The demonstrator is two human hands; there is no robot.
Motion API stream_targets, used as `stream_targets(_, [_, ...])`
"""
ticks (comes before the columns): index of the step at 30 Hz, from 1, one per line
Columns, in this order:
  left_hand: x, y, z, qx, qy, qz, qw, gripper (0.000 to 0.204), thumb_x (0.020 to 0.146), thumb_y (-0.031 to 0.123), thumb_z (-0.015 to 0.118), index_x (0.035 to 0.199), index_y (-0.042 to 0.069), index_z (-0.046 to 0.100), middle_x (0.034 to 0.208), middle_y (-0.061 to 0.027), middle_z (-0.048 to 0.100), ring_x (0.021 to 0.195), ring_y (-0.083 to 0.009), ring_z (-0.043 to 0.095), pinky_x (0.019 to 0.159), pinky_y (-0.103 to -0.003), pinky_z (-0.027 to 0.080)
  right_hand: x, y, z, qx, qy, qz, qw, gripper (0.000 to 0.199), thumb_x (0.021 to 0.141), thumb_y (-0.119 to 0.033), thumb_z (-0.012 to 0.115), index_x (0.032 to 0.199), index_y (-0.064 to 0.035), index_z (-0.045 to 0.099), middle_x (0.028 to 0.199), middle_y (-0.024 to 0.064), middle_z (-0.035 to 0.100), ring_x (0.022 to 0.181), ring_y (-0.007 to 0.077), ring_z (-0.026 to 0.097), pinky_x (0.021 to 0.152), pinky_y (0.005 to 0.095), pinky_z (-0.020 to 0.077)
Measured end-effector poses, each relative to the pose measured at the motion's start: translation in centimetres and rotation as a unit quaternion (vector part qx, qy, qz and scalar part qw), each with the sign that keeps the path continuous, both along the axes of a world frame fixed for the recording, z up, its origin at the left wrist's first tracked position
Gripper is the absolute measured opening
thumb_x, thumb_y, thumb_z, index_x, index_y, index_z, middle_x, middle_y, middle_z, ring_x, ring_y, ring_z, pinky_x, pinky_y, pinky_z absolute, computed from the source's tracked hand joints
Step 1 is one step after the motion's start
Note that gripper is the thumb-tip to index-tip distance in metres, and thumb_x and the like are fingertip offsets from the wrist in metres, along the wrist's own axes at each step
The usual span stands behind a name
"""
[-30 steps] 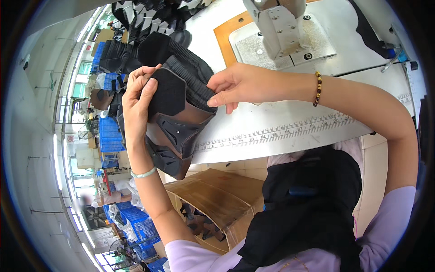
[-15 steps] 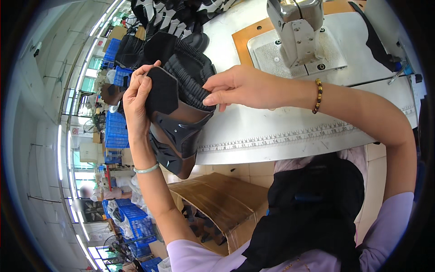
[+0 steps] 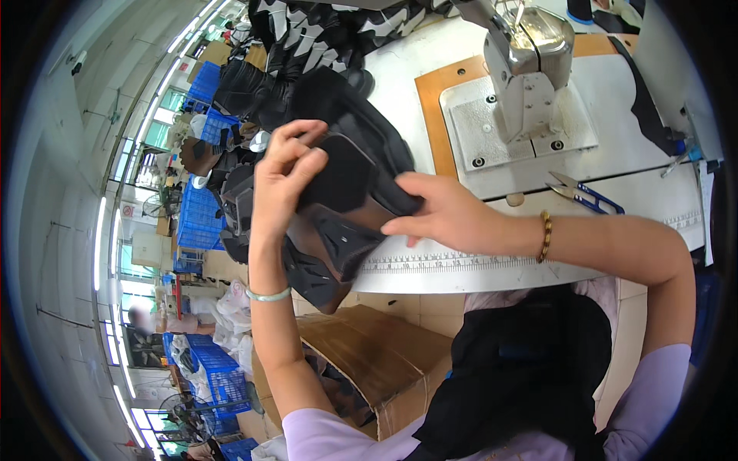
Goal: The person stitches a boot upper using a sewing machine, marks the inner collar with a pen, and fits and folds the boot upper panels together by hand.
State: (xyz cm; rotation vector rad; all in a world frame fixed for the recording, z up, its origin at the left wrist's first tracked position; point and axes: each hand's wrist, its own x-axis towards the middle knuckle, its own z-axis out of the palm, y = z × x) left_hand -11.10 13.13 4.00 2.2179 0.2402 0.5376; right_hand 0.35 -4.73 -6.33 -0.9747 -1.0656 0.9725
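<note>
A black and brown shoe upper (image 3: pixel 338 173) is held over the front left edge of the worktable, tilted and slightly blurred. My left hand (image 3: pixel 288 173) is closed on its left side, thumb and fingers at the edge of a black panel. Around the right edge of the padded collar, my right hand (image 3: pixel 446 211) has its thumb in front and its fingers partly hidden. To the right of that hand lie blue-handled thread snips (image 3: pixel 592 198), blades apart. A small tan roundish piece (image 3: pixel 515 200) rests between hand and snips.
A sewing machine (image 3: pixel 530 84) stands at the back right. Black and white shoe pieces (image 3: pixel 307 38) are heaped at the back left. A printed ruler scale (image 3: pixel 438 265) runs along the table's front. Below is an open cardboard box (image 3: pixel 377 346) with dark pieces inside.
The shoe upper and both hands have shifted right in the picture. My right hand has gone from pinching the elastic-looking collar to gripping its edge. The snips now show, uncovered by my arm.
</note>
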Motion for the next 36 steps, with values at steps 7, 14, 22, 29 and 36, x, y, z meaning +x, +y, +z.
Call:
stream_targets(7, [-0.6,-2.7,-0.3,-0.094,0.188,-0.038,0.977,0.022,0.077,0.003,0.068,0.093,0.001,0.053,0.090,0.0013,0.055,0.083,-0.0051,0.051,0.068,-0.017,0.041,-0.8,-2.1,-3.9,-0.090,-0.036,-0.047,0.994,0.033,0.077,-0.012,0.070,0.069,0.0017,0.041,0.062,0.0056,0.049,0.062,0.0117,0.061,0.047,0.0242,0.0436])
stream_targets(14, [-0.8,-3.8,-0.8,-0.117,0.092,0.003,0.989,0.058,0.075,-0.001,0.069,0.125,0.004,0.042,0.094,0.0003,0.056,0.087,-0.0030,0.051,0.071,-0.017,0.042,-0.2,-2.5,-3.9,-0.144,0.037,0.004,0.989,0.023,0.079,-0.017,0.069,0.075,-0.0007,0.054,0.061,0.0066,0.053,0.046,0.0066,0.053,0.038,0.0205,0.0383])
stream_targets(22, [-0.2,-3.6,-0.8,-0.012,0.124,-0.037,0.992,0.041,0.076,0.002,0.066,0.114,0.004,0.050,0.096,0.0005,0.057,0.090,-0.0078,0.052,0.079,-0.024,0.043,-0.5,-2.1,-4.2,-0.141,-0.065,-0.063,0.986,0.026,0.075,-0.018,0.072,0.084,0.0043,0.061,0.070,0.0081,0.061,0.060,0.0098,0.046,0.056,0.0261,0.0394])
stream_targets(29, [1.0,-6.2,-1.7,0.198,0.145,0.010,0.969,0.026,0.075,0.017,0.067,0.093,0.004,0.053,0.084,-0.0087,0.056,0.068,-0.0213,0.051,0.066,-0.031,0.039,-0.3,-2.5,-4.0,-0.102,-0.053,-0.064,0.991,0.026,0.075,-0.018,0.072,0.084,0.0041,0.061,0.069,0.0085,0.060,0.059,0.0086,0.045,0.056,0.0257,0.0401])
stream_targets(36, [2.0,-4.4,-1.2,0.038,0.163,0.008,0.986,0.020,0.078,0.008,0.068,0.077,0.002,0.048,0.070,-0.0016,0.053,0.066,-0.0058,0.045,0.060,-0.021,0.038,-0.5,-1.8,-4.8,-0.079,-0.073,-0.095,0.990,0.036,0.073,-0.022,0.073,0.067,0.0033,0.049,0.055,0.0108,0.046,0.055,0.0096,0.035,0.051,0.0277,0.0351])
